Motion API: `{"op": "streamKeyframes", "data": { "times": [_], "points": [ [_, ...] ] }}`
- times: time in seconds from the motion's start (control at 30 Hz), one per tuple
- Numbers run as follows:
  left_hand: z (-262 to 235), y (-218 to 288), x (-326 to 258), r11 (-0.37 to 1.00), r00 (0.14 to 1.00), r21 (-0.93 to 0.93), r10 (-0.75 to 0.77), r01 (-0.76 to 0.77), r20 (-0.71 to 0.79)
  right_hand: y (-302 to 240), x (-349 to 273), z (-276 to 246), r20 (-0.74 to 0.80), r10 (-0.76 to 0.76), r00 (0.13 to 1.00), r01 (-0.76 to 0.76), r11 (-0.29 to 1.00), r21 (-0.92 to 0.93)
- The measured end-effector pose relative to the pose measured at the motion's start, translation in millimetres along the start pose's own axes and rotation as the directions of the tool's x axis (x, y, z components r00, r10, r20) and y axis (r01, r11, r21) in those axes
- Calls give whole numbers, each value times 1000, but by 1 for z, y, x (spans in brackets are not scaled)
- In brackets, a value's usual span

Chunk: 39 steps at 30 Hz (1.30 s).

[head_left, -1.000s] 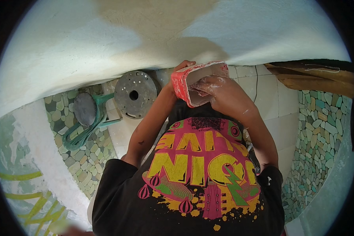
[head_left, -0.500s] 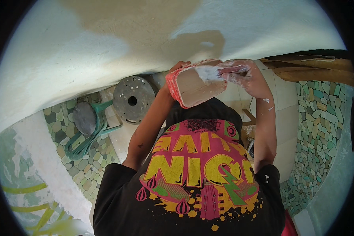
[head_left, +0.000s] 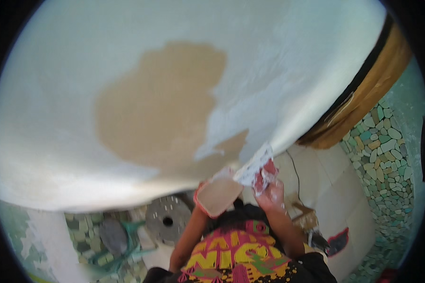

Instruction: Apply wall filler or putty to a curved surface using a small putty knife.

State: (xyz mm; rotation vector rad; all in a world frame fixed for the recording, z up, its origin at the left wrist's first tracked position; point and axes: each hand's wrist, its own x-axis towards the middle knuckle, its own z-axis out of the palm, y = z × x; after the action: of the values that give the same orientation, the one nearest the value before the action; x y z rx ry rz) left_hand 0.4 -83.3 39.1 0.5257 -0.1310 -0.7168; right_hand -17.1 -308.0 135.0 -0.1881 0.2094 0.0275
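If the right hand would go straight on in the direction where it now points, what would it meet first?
Most likely the wall, which the tool in the right hand would reach first; the remaining gap is hard to judge.

Nearest the left hand [head_left: 202,184], a red tub [head_left: 203,210] with a beige inside; in the right hand [head_left: 272,192], a white-smeared scraper [head_left: 253,169] with red on it. Beyond both, a bluish-white wall [head_left: 264,66]; nearer the body, a black shirt [head_left: 316,270] printed yellow and pink.
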Motion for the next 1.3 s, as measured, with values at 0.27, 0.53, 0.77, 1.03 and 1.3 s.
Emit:
{"op": "streamKeyframes", "data": {
  "times": [0.27,0.53,0.77,1.03,1.3],
  "points": [
    [-21,4,16,851,988,-505,-152,147,31,-51,31,79,376,-446,812,527,837,-147],
    [-16,4,26,883,985,-438,-137,168,103,-81,55,178,737,-613,284,865,-169,-473],
    [-4,-8,23,908,984,-417,-114,48,-135,-90,82,213,930,-362,-55,778,-600,-188],
    [14,-9,24,886,994,-458,-101,66,-51,-79,101,241,987,-59,-147,498,-867,23],
    [14,-15,30,877,996,-475,-90,79,-1,-78,126,223,999,20,-45,411,-911,37]
  ]
}}
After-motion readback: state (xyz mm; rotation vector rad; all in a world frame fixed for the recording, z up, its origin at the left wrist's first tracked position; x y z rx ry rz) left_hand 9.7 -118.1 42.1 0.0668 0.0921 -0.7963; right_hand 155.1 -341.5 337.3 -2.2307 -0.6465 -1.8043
